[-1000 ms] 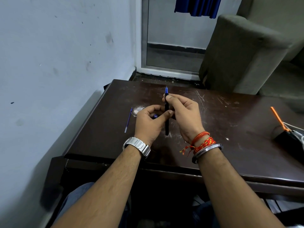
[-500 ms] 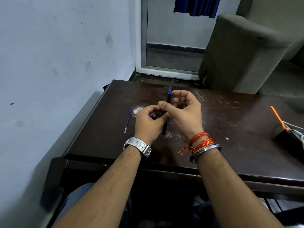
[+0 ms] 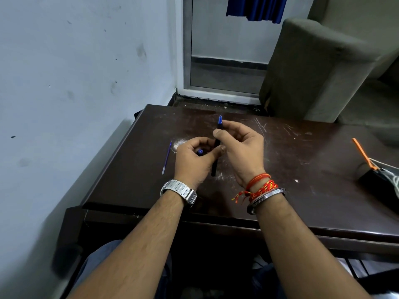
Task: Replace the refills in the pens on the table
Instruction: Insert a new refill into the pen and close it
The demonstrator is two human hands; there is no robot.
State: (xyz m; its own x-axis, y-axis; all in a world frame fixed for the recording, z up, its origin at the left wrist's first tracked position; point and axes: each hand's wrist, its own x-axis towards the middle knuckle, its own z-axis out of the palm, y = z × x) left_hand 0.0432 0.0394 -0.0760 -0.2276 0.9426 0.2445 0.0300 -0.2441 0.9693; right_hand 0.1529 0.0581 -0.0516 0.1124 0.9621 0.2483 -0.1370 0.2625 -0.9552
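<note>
The right hand (image 3: 241, 152) pinches the black pen (image 3: 214, 167) high on its barrel, thumb in front and forefinger behind, the other fingers loosely curled. Over the last second this pinch has slid a little down from the blue writing tip, and the pen has gone from upright to leaning slightly, tip away from the person. That looks like rolling or twisting of the barrel between the fingers.

The left hand (image 3: 192, 162) stays curled around a small blue part (image 3: 200, 151), likely the cap or nose piece, though it is too small to tell. Its thumb presses against the pen's middle. That hand has barely moved.

The blue tip stands out of the barrel's top, so a refill seems already seated in this pen. What remains, by my reading, is to fit the blue part and close it up.

A loose blue refill (image 3: 167, 157) lies on the dark table (image 3: 302, 190) just left of the hands, where it lay before. An orange-handled tool (image 3: 359, 151) sits well apart at the right edge.
</note>
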